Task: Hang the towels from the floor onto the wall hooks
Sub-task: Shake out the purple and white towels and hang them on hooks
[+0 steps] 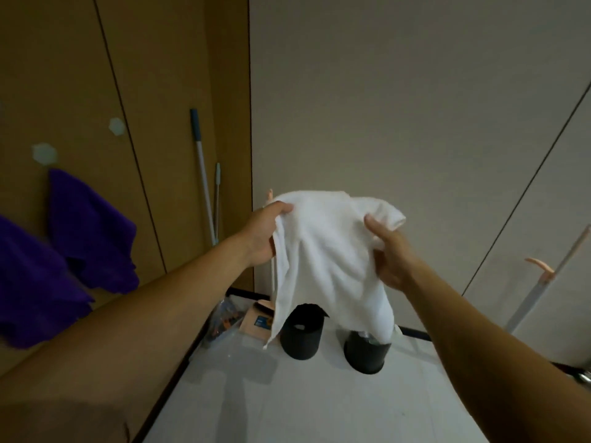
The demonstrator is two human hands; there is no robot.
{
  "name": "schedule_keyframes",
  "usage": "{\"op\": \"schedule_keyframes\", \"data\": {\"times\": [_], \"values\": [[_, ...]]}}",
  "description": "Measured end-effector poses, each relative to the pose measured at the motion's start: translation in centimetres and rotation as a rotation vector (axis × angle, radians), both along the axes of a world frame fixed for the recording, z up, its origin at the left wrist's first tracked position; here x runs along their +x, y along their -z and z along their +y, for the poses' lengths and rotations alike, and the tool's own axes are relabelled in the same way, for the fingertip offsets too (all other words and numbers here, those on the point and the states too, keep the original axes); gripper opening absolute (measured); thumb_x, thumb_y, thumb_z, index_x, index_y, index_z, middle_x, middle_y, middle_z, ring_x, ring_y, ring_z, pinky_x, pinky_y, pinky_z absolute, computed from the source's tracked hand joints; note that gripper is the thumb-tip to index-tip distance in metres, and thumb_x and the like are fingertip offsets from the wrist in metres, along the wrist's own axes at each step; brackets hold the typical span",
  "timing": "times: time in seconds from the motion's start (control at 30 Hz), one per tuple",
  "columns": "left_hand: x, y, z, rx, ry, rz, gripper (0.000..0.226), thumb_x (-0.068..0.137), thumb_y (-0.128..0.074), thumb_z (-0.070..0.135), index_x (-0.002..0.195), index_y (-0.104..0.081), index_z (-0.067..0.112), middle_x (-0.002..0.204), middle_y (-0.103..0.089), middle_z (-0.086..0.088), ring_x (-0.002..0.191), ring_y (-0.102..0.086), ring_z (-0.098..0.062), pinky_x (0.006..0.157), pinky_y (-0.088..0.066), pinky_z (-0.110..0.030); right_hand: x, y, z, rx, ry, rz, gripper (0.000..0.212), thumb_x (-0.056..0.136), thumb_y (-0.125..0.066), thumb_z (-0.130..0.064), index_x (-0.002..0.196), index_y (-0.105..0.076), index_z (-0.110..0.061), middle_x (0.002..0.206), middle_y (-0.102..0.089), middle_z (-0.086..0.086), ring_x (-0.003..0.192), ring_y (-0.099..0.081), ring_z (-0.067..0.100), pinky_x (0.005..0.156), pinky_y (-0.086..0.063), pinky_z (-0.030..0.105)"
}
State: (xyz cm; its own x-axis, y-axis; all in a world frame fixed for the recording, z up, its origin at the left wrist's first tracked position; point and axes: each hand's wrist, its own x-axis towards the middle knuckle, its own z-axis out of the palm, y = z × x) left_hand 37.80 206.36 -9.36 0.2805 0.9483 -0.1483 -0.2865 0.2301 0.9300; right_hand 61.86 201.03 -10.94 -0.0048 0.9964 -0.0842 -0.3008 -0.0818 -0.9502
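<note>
The left hand (265,233) pinches the upper left edge of the white towel (326,251), thumb over the top and fingers curled under the fold. The right hand (391,255) grips the upper right part. Its thumb presses on the front of the cloth, and its other fingers are tucked behind, out of sight. Between the two hands the towel is held up in front of the pale wall, well clear of the floor (287,401), with its top bunched and its lower corners dangling.

The towel looks light and thoroughly limp: it sags and creases between the grips and keeps no shape of its own. It is unlikely to slip from a pinch. It may well slide off a hook, though, unless a good thickness of cloth goes over the prong. The middle of the top edge seems the sensible place to take hold.

A small peach hook (270,194) peeps out just beside the towel's upper left corner. A second peach hook (540,266) juts from the right wall. Two purple towels (92,231) already hang on the brown wall at the left.

Below, two bins stand on the floor. The left black bin (302,334) holds a small pale scrap. The right black bin (367,353) has the towel's lower corner hanging in front of its mouth, so its contents cannot be made out. In the corner, a clear box (220,318) holds mixed small items too blurred to name.
</note>
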Motion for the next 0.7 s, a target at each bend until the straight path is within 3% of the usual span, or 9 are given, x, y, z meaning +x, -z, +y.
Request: {"op": "schedule_keyframes", "data": {"times": [0.07, 0.13, 0.2, 0.27, 0.3, 0.37, 0.47, 0.6, 0.7], "values": [[-1.2, -0.5, 1.0, -0.024, 0.020, 0.033, 0.028, 0.090, -0.060, 0.024, 0.115, -0.062, 0.012, 0.101, -0.072, -0.011, 0.088, -0.071, -0.026, 0.077, -0.057, -0.038, -2.2, 0.9, 0.7, -0.149, -0.024, -0.183, 0.038, 0.087, -0.069, -0.025, 0.117, -0.063, -0.004, 0.108, -0.069, 0.014, 0.096, -0.067, 0.029, 0.089, -0.053, 0.041], [-2.6, -0.4, 1.9, -0.035, 0.031, 0.094, 0.035, 0.090, -0.061, 0.025, 0.122, -0.059, 0.012, 0.106, -0.072, -0.013, 0.095, -0.069, -0.029, 0.081, -0.056, -0.040, -2.6, -0.3, 2.0, -0.090, 0.031, -0.150, 0.017, 0.089, -0.062, -0.014, 0.101, -0.065, -0.003, 0.081, -0.070, 0.008, 0.071, -0.066, 0.020, 0.068, -0.054, 0.030], [-4.0, -0.4, 2.7, -0.024, 0.004, 0.100, 0.036, 0.090, -0.061, 0.026, 0.123, -0.060, 0.012, 0.106, -0.072, -0.013, 0.097, -0.068, -0.030, 0.082, -0.055, -0.040, -1.6, -2.2, 3.6, 0.057, 0.166, 0.170, 0.011, 0.090, -0.058, -0.016, 0.091, -0.067, -0.009, 0.076, -0.072, 0.002, 0.071, -0.068, 0.015, 0.068, -0.056, 0.027], [-5.3, -0.6, 3.6, -0.025, -0.046, 0.062, 0.036, 0.089, -0.061, 0.026, 0.123, -0.062, 0.013, 0.102, -0.072, -0.011, 0.093, -0.069, -0.028, 0.077, -0.055, -0.036, -1.1, -3.1, 4.2, 0.208, 0.143, 0.474, 0.020, 0.092, -0.058, -0.030, 0.089, -0.072, -0.016, 0.089, -0.072, -0.002, 0.089, -0.069, 0.015, 0.086, -0.054, 0.030], [-5.9, -0.7, 4.1, -0.028, -0.065, 0.043, 0.035, 0.089, -0.062, 0.026, 0.122, -0.062, 0.013, 0.100, -0.072, -0.010, 0.089, -0.069, -0.026, 0.073, -0.055, -0.034, -1.4, -2.3, 4.5, 0.204, 0.077, 0.444, 0.027, 0.093, -0.056, -0.039, 0.088, -0.074, -0.019, 0.090, -0.071, -0.004, 0.088, -0.068, 0.015, 0.087, -0.052, 0.030], [-6.5, -0.6, 4.8, -0.048, -0.090, 0.046, 0.034, 0.089, -0.061, 0.026, 0.120, -0.062, 0.013, 0.097, -0.072, -0.010, 0.084, -0.069, -0.025, 0.067, -0.055, -0.032, -3.6, 0.7, 4.9, 0.009, -0.047, 0.093, 0.039, 0.094, -0.052, -0.050, 0.087, -0.075, -0.020, 0.085, -0.072, 0.000, 0.079, -0.068, 0.017, 0.078, -0.051, 0.031], [-7.1, 0.0, 5.4, -0.095, -0.097, 0.104, 0.023, 0.091, -0.060, 0.024, 0.111, -0.061, 0.014, 0.085, -0.074, -0.009, 0.072, -0.072, -0.023, 0.057, -0.056, -0.031, -7.0, 2.3, 6.0, -0.179, -0.186, -0.146, 0.032, 0.093, -0.058, -0.028, 0.108, -0.071, -0.003, 0.111, -0.071, 0.016, 0.097, -0.069, 0.033, 0.081, -0.054, 0.040], [-8.9, 0.6, 7.0, -0.125, -0.147, 0.135, 0.032, 0.087, -0.064, 0.025, 0.116, -0.063, 0.011, 0.100, -0.072, -0.012, 0.084, -0.070, -0.026, 0.068, -0.056, -0.034, -6.3, 0.3, 9.6, -0.010, -0.015, 0.358, 0.037, 0.094, -0.051, -0.028, 0.075, -0.078, -0.011, 0.082, -0.074, 0.008, 0.082, -0.071, 0.026, 0.068, -0.058, 0.034], [-10.6, 0.7, 8.4, -0.137, -0.244, 0.121, 0.029, 0.086, -0.066, 0.025, 0.112, -0.066, 0.010, 0.095, -0.074, -0.010, 0.080, -0.071, -0.024, 0.061, -0.056, -0.032, -6.7, 2.5, 11.9, -0.059, -0.113, 0.478, 0.040, 0.098, -0.046, -0.033, 0.096, -0.076, -0.007, 0.100, -0.074, 0.011, 0.092, -0.072, 0.024, 0.078, -0.059, 0.039]]}}
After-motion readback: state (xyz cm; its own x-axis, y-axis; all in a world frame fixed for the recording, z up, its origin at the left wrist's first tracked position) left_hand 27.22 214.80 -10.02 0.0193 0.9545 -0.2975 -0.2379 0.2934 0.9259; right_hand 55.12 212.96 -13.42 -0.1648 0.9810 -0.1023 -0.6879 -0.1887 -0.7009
